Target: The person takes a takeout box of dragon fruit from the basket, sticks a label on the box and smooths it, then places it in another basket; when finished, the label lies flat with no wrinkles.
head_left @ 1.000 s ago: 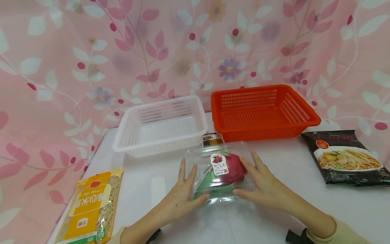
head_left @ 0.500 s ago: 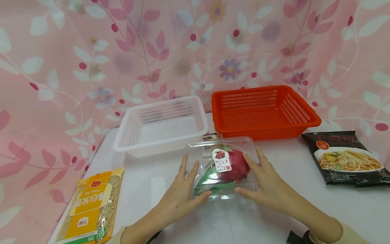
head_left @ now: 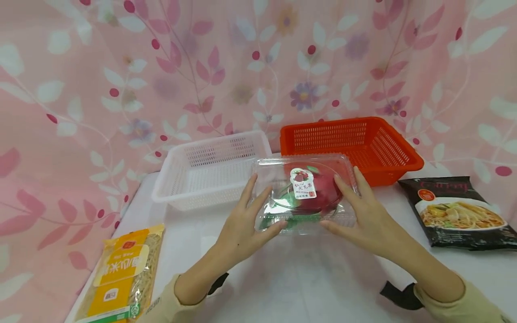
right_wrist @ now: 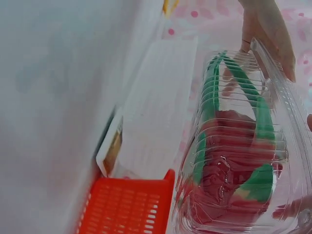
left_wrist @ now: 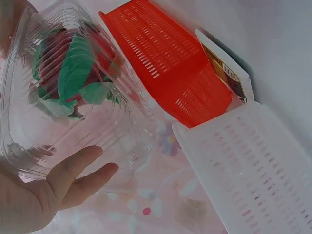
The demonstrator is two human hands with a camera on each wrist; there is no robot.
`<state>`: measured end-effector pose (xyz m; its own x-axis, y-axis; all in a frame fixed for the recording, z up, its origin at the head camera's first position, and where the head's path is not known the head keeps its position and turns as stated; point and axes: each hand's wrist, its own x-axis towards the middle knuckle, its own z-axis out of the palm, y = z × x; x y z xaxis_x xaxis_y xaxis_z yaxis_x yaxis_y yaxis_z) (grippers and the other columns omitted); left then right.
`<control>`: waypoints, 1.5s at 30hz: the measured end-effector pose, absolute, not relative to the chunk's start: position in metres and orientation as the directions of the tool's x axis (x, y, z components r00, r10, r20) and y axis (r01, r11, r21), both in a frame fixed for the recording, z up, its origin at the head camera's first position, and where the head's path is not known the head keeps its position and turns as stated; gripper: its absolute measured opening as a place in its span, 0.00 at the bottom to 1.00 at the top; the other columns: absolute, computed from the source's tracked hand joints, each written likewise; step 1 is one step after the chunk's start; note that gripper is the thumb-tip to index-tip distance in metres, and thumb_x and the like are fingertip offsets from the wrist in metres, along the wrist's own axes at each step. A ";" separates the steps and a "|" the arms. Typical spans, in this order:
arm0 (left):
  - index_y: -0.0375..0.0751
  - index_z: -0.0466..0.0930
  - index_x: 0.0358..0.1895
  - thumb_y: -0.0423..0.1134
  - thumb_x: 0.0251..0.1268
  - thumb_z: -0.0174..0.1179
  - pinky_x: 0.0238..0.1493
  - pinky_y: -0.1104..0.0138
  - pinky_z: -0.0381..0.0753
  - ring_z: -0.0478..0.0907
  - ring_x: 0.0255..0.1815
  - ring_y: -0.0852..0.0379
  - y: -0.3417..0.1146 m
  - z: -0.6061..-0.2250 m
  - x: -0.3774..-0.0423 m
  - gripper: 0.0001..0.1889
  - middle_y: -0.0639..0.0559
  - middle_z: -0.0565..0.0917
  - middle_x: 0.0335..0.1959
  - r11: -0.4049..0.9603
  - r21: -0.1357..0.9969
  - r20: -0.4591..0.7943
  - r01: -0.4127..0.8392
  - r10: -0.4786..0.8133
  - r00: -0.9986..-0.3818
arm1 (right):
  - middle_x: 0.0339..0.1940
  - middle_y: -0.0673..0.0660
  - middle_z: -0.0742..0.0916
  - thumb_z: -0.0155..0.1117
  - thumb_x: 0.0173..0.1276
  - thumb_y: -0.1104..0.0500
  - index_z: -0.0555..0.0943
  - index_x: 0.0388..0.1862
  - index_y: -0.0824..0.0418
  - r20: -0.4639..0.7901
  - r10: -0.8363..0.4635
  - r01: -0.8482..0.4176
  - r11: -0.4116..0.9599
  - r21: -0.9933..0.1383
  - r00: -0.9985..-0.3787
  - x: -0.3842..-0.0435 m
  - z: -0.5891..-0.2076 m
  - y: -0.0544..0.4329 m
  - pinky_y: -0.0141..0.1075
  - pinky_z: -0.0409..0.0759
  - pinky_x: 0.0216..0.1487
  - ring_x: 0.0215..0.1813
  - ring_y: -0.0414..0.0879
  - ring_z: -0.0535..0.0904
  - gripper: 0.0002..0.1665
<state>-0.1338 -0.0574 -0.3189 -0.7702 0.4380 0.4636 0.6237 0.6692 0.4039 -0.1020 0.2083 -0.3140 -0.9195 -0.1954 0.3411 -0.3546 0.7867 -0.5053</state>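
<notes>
Between my two hands a clear plastic clamshell box (head_left: 300,211) is held above the white table, its lid upward. A red and green dragon fruit (head_left: 323,190) shows inside, and a white fruit sticker (head_left: 304,183) is on the lid. My left hand (head_left: 240,226) grips the box's left side, thumb at its front edge. At the right side my right hand (head_left: 369,220) grips in the same way. The left wrist view shows the box's ribbed underside and left fingers (left_wrist: 80,168) against it. Its far edge overlaps both baskets in the head view.
Behind stand a white basket (head_left: 161,186) on the left and a red basket (head_left: 408,163) on the right. A small box (left_wrist: 226,73) lies near them. A yellow noodle bag (head_left: 117,278) is at left, a black noodle bag (head_left: 460,213) at right.
Both hands have raised the clamshell box off the table and moved it away from me, toward the baskets and slightly right. The view has tilted a little; baskets and bags stay put.
</notes>
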 end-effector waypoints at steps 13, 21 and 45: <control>0.43 0.68 0.63 0.56 0.52 0.64 0.52 0.55 0.74 0.60 0.66 0.47 -0.027 -0.319 -0.171 0.36 0.53 0.50 0.72 0.557 0.454 0.587 0.696 0.400 -0.704 | 0.72 0.68 0.50 0.71 0.49 0.43 0.57 0.71 0.62 0.427 -0.157 -0.376 0.781 -0.498 -0.890 -0.132 -0.305 0.231 0.67 0.67 0.45 0.67 0.70 0.52 0.55; 0.39 0.68 0.63 0.53 0.53 0.64 0.54 0.55 0.71 0.55 0.69 0.49 -0.007 -0.311 -0.196 0.36 0.49 0.51 0.72 0.502 0.477 0.601 0.722 0.413 -0.684 | 0.72 0.66 0.49 0.69 0.52 0.44 0.57 0.71 0.61 0.392 -0.087 -0.299 0.799 -0.522 -0.916 -0.149 -0.295 0.245 0.67 0.66 0.48 0.69 0.66 0.48 0.53; 0.44 0.65 0.66 0.57 0.53 0.62 0.56 0.55 0.69 0.53 0.69 0.46 0.045 -0.308 -0.259 0.37 0.52 0.48 0.73 0.491 0.536 0.564 0.687 0.397 -0.724 | 0.73 0.63 0.49 0.68 0.53 0.42 0.58 0.71 0.56 0.444 -0.012 -0.276 0.797 -0.537 -0.896 -0.205 -0.292 0.288 0.68 0.59 0.53 0.71 0.65 0.46 0.51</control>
